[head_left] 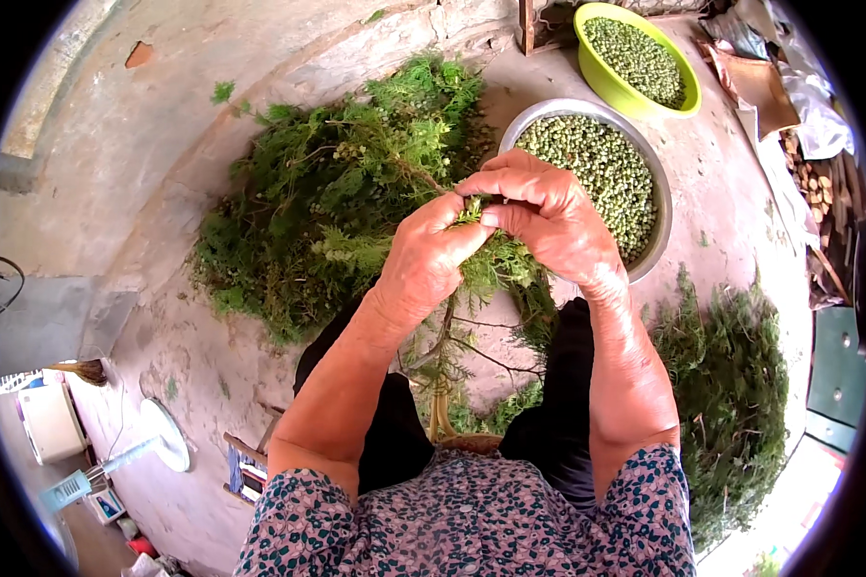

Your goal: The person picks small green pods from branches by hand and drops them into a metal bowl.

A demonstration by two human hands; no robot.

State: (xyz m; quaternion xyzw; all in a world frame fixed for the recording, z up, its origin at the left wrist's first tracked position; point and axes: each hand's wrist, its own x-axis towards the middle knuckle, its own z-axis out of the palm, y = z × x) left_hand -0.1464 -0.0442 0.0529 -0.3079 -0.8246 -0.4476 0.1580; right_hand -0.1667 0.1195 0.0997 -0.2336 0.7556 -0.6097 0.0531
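My left hand (425,252) is closed, its thumb and fingers pinching a leafy green sprig (496,262). From the other side my right hand (556,213) meets it with bent fingers, thumb and fingertips closed on the same sprig. The feathery leaves hang below both hands, above my lap; the exact spot between the fingertips is partly hidden. Just beyond the right hand stands a round metal basin (663,183) full of small green berries. Beside the left hand lies a big heap of cut evergreen branches (289,207).
A yellow-green basin (595,75) of green berries stands at the far right. More branches (726,413) are piled near my right side. A pale blue fan (166,435) stands at the left. Firewood (827,192) and plastic sheeting (823,120) line the right edge.
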